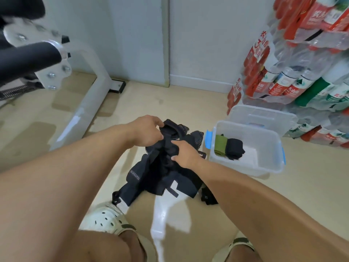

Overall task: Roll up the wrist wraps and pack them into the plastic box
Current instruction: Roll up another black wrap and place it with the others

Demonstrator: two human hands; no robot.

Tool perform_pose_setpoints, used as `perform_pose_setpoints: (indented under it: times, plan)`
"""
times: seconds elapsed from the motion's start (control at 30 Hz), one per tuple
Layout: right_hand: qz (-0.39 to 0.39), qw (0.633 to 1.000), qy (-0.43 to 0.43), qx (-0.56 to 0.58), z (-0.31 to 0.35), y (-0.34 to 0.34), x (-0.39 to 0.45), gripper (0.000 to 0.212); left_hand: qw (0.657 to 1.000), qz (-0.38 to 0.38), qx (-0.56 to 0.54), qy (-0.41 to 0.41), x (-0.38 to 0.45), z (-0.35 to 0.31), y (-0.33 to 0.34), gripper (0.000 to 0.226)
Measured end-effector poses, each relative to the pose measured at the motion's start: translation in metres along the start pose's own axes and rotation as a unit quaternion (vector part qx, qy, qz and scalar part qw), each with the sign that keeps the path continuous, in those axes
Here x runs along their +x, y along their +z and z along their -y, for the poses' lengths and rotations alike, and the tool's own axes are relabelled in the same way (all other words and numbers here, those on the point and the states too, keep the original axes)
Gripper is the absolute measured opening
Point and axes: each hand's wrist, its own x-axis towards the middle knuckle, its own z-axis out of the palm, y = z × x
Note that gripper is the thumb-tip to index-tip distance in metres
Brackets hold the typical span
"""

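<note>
Step in hand, judged: separating 1 wrap from the heap for rolling.

- Left hand (149, 130): fingers curled round the upper end of a dark wrist wrap (171, 129), lifted off the pile.
- Right hand (186, 151): fingers pinching the same dark fabric lower down.
- Pile of wraps (160, 176): tangled on the floor (56, 133), between the feet.
- Plastic box (264, 163): open, right of the pile; 2 rolls inside, green roll (220, 145) and black roll (235, 148), touching.

Advice: pull free of straps, flatten, roll tight from 1 end.
</note>
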Motion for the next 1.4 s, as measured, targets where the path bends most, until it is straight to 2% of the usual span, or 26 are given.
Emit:
perform_pose_setpoints:
  times: [0.07, 0.13, 0.27, 0.4, 0.47, 0.57, 0.63, 0.73, 0.83, 0.9, 0.93, 1.03, 1.13, 1.23, 1.4]
  plan:
    - [0.035, 0.998, 0.006, -0.056, 0.001, 0.008, 0.005, 0.075, 1.000, -0.003, -0.017, -0.013, -0.002, 0.013, -0.006, 0.048]
    - [0.056, 0.991, 0.015, -0.125, -0.001, 0.012, 0.007, 0.068, 0.999, -0.004, -0.028, -0.020, -0.004, 0.023, -0.010, 0.049]
    - [0.016, 0.973, 0.058, -0.221, -0.005, 0.022, 0.002, 0.047, 0.999, 0.000, -0.041, -0.026, -0.005, 0.033, -0.015, 0.050]
    - [-0.002, 0.963, 0.099, -0.249, -0.010, 0.022, -0.006, 0.036, 0.998, 0.010, -0.049, -0.023, -0.004, 0.034, -0.017, 0.051]
    - [-0.061, 0.963, 0.072, -0.253, -0.007, 0.012, -0.009, 0.031, 0.999, 0.011, -0.050, -0.018, -0.005, 0.031, -0.018, 0.051]
    - [-0.156, 0.960, -0.006, -0.234, 0.008, -0.017, -0.009, 0.034, 0.999, 0.001, -0.054, -0.005, -0.007, 0.023, -0.021, 0.053]
    - [-0.171, 0.962, -0.079, -0.200, 0.023, -0.049, -0.007, 0.038, 0.998, -0.022, -0.063, 0.003, -0.010, 0.019, -0.027, 0.056]
    - [-0.119, 0.953, -0.163, -0.226, 0.054, -0.107, -0.010, 0.037, 0.992, -0.069, -0.106, 0.016, -0.016, 0.015, -0.039, 0.061]
    - [-0.036, 0.951, -0.231, -0.202, 0.091, -0.157, -0.033, 0.016, 0.983, -0.104, -0.143, 0.047, -0.029, 0.009, -0.048, 0.076]
    - [-0.002, 0.943, -0.271, -0.194, 0.115, -0.183, -0.056, 0.026, 0.982, -0.109, -0.141, 0.067, -0.040, 0.003, -0.052, 0.091]
    - [0.014, 0.940, -0.283, -0.191, 0.125, -0.193, -0.068, 0.024, 0.982, -0.107, -0.135, 0.078, -0.045, -0.001, -0.053, 0.098]
    - [0.051, 0.945, -0.282, -0.160, 0.145, -0.212, -0.098, 0.020, 0.983, -0.084, -0.106, 0.124, -0.060, -0.011, -0.053, 0.115]
    - [0.063, 0.958, -0.255, -0.116, 0.153, -0.217, -0.117, 0.024, 0.982, -0.072, -0.082, 0.155, -0.067, -0.018, -0.052, 0.120]
    - [0.075, 0.964, -0.240, -0.084, 0.153, -0.218, -0.124, 0.025, 0.985, -0.069, -0.066, 0.146, -0.067, -0.020, -0.050, 0.109]
    - [0.115, 0.973, -0.201, -0.017, 0.144, -0.215, -0.128, 0.026, 0.989, -0.022, -0.035, 0.142, -0.072, -0.021, -0.048, 0.040]
